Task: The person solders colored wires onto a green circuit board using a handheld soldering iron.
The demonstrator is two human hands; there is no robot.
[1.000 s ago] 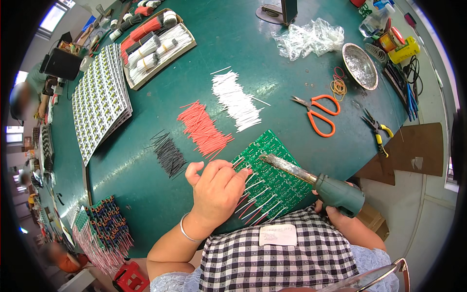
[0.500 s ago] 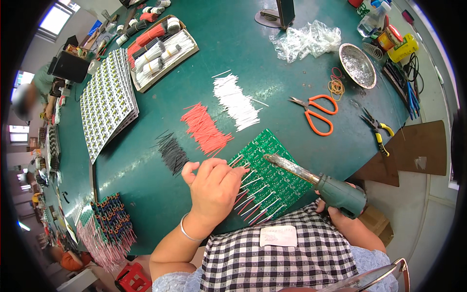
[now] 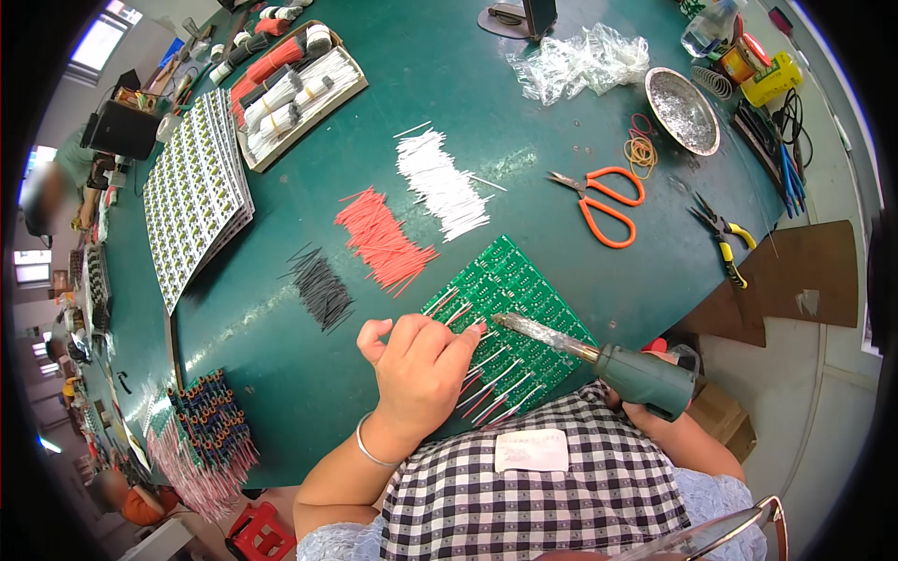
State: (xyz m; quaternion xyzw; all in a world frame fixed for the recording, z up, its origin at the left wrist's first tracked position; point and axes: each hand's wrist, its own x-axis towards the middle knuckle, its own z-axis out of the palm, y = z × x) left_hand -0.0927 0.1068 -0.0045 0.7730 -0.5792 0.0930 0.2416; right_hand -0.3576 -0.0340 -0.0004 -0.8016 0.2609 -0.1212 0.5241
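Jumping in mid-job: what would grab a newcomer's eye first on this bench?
The green circuit board at the near edge, where the left hand pinches wires while the right hand aims a soldering iron at it. Beyond lie piles of white wires, red wires and black wires, orange scissors to their right.

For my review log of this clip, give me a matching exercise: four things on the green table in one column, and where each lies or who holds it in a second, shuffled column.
Things:
1. soldering iron
2. orange scissors
3. black wire pile
4. green circuit board

Places or states:
A. left of the red wire pile
B. under the left hand, with wire leads along its near edge
C. held in the right hand, tip over the board
D. lying right of the white wire pile

Pairs: 1-C, 2-D, 3-A, 4-B
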